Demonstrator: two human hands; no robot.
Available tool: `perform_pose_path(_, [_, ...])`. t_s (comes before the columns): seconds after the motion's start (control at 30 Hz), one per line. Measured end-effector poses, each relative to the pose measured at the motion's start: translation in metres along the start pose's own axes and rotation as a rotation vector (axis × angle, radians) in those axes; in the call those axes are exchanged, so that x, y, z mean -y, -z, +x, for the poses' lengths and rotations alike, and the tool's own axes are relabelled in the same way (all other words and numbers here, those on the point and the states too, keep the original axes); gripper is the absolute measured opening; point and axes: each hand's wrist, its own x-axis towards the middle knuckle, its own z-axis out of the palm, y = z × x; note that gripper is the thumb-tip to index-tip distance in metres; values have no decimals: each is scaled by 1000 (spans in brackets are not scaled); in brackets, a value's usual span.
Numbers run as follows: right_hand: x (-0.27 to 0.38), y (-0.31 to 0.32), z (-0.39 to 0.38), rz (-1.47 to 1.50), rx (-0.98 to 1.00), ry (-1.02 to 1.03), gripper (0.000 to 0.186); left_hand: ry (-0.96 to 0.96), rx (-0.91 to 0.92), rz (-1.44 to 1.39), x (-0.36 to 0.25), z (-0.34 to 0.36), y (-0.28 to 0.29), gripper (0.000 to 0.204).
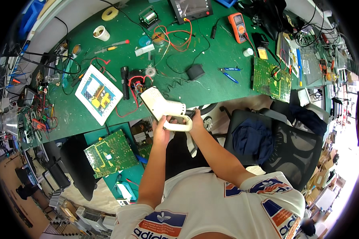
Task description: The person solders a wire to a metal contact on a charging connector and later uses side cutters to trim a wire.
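Note:
Just off the bench's front edge I hold a cream-coloured handheld device [157,101] with a broad, flat-faced head and a loop handle; its exact kind does not show. My left hand [162,128] grips the near left side of the loop, fingers partly inside it. At the right end of the handle my right hand [197,121] is closed against the device, its fingertips partly hidden. Beyond the head lie a bundle of red and dark wires [139,83] and a black flashlight [125,81]. A coiled black cord [172,85] lies behind the device.
Left on the green bench [215,55] stands a white-framed screen [99,95]. Cutting pliers [229,74], a black adapter [195,71], an orange multimeter [237,28] and a circuit board [270,79] lie rightward. Another circuit board [111,153] is lower left; a black chair [293,147] stands right.

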Motion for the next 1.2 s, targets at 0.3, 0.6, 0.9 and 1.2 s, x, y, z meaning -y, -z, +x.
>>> perform_pose_path(0.3, [-11, 1, 22, -53, -204, 311, 38, 103, -69, 133, -20, 30, 4, 48])
perform_pose_path(0.6, [62, 97, 85, -1681, -419, 1121, 52, 99, -46, 130, -24, 26, 14, 47])
perform_pose_path(0.9, [150, 39, 85, -2573, 505, 599, 57, 77, 19, 110, -36, 19, 17, 46])
perform_pose_path(1.2, [127, 42, -6, -2404, 1120, 17, 39, 246, 501, 354, -130, 2, -29, 68])
